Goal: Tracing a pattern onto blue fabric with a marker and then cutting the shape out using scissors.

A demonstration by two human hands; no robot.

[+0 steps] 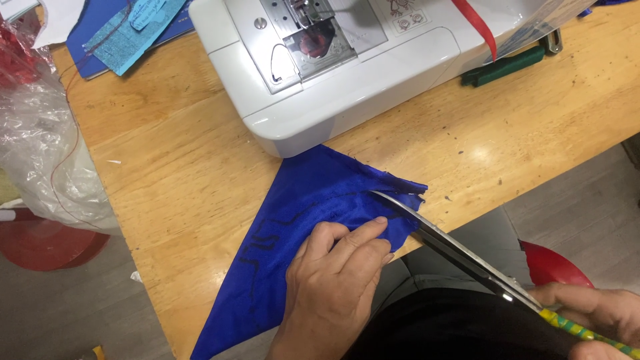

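One view only, from the head: it looked steeply down and forward, close over the bench (200, 167), the machine (347, 73) at the top edge, the person's lap and floor along the bottom.

A crumpled clear plastic bag (37, 143) sits at the left edge of the wooden table, with something red showing through near its top. On the white sewing machine at top centre, a small pale diagram label (403, 15) with thin reddish line drawings lies flat on the bed. At the top right, a piece of clear plastic wrapping (533, 30) overlaps the machine's end.
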